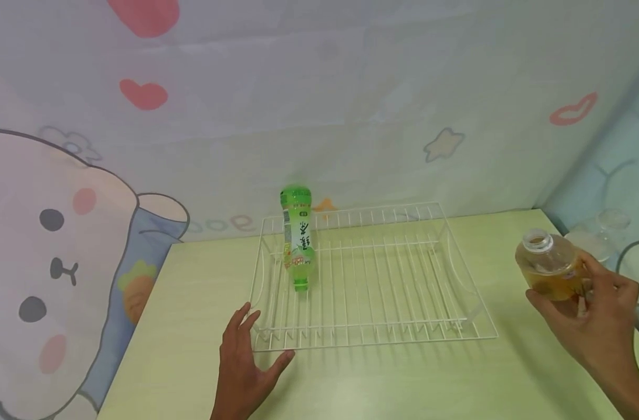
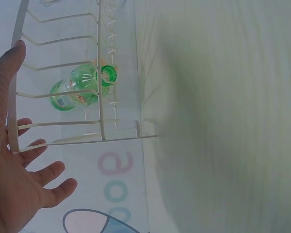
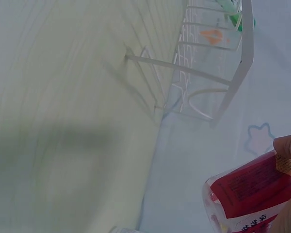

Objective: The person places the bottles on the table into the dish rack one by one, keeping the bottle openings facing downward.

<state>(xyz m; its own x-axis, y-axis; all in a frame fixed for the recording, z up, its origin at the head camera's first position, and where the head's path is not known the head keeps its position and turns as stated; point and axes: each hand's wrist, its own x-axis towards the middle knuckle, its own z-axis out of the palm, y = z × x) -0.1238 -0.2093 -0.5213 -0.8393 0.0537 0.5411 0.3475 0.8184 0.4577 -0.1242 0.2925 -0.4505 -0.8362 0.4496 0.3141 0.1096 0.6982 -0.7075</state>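
A white wire dish rack [image 1: 374, 347] stands on the table. Inside, at its left, a green tea bottle [image 1: 298, 233] leans neck down, its base toward the wall; its green neck [image 2: 106, 75] shows between the wires in the left wrist view. My left hand [image 1: 243, 356] touches the rack's near left corner, thumb along the front rim and fingers spread at the side. To the right of the rack, my right hand [image 1: 600, 312] grips a clear plastic bottle [image 1: 550, 265] above the table, its mouth uncapped and amber showing low in it. A red label [image 3: 257, 187] shows in the right wrist view.
The pale yellow-green table [image 1: 382, 385] ends at a wall cloth [image 1: 324, 116] printed with cartoon shapes. Clear plastic containers [image 1: 605, 224] appear beyond the table's right edge, next to a dark curved line [image 1: 621, 259].
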